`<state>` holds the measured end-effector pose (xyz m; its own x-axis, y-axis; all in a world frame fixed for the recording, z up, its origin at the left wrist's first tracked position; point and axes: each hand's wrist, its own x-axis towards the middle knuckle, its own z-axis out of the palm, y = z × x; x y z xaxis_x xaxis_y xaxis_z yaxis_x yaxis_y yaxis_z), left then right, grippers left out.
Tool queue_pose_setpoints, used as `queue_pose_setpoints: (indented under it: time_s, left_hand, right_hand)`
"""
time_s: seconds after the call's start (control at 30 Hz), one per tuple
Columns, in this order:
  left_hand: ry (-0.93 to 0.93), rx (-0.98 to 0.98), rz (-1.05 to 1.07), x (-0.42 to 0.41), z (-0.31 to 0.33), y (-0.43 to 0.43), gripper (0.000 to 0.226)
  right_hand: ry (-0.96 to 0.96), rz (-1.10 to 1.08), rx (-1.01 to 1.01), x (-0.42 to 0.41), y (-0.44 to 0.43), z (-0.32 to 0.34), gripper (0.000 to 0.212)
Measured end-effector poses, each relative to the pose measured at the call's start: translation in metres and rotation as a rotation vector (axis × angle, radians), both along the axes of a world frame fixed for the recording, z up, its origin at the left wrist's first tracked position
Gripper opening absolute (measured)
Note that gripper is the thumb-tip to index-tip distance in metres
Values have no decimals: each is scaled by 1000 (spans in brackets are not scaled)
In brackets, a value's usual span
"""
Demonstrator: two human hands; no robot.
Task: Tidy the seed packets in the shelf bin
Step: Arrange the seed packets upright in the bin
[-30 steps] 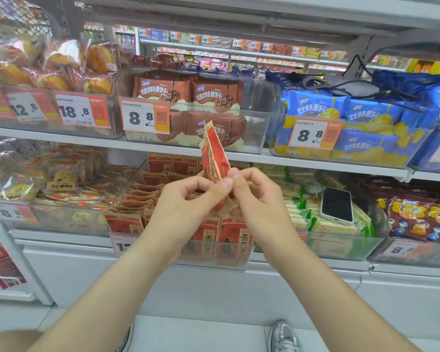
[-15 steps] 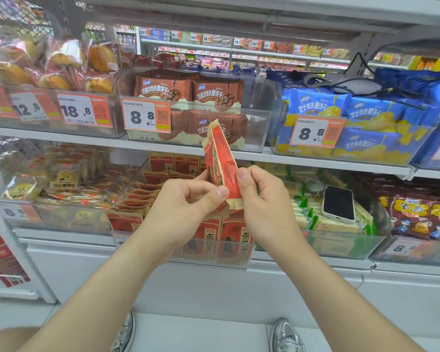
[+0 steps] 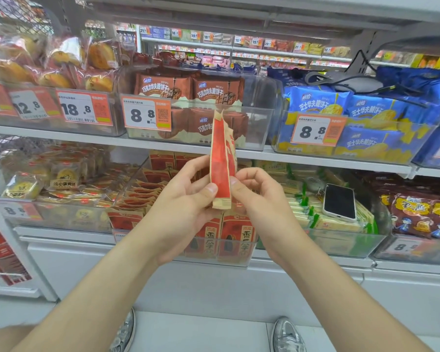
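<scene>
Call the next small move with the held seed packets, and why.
Probably lower the seed packets, pinched upright between left hand and right hand, into the shelf bin behind its standing front packets. They are held edge-on over it, and the slanted packets leave room.

1. Held seed packet (image 3: pixel 221 163): red with tan edges, upright and edge-on, its lower end pinched between the left hand (image 3: pixel 186 199) and the right hand (image 3: pixel 261 199), above the shelf bin (image 3: pixel 137 181).
2. Front packets (image 3: pixel 236 236): two stand upright against the clear bin's front wall.
3. Leaning packets (image 3: pixel 141 196): an overlapping, tilted row on the bin's left.
</scene>
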<state>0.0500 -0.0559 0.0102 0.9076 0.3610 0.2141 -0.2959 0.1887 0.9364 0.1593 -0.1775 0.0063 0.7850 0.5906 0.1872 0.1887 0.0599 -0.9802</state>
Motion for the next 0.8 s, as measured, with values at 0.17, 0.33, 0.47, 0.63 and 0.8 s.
queue_pose_setpoints:
  time_s: [0.17, 0.33, 0.47, 0.63, 0.8]
  left_hand:
    - [64, 123, -38, -2, -2, 0, 37]
    - [36, 69, 4, 0, -1, -1, 35]
    - [-4, -146, 60, 1, -2, 3, 33]
    - [-10, -289, 49, 2, -1, 3, 34]
    - [12, -315, 49, 3, -3, 7, 37]
  right_hand:
    - [-230, -133, -43, -2, -3, -2, 62]
    - [3, -151, 19, 0, -6, 5, 86]
    - [288, 3, 74, 7, -7, 7, 45]
    - [295, 41, 79, 11, -8, 4, 22]
    - [315, 24, 82, 10, -5, 0, 22]
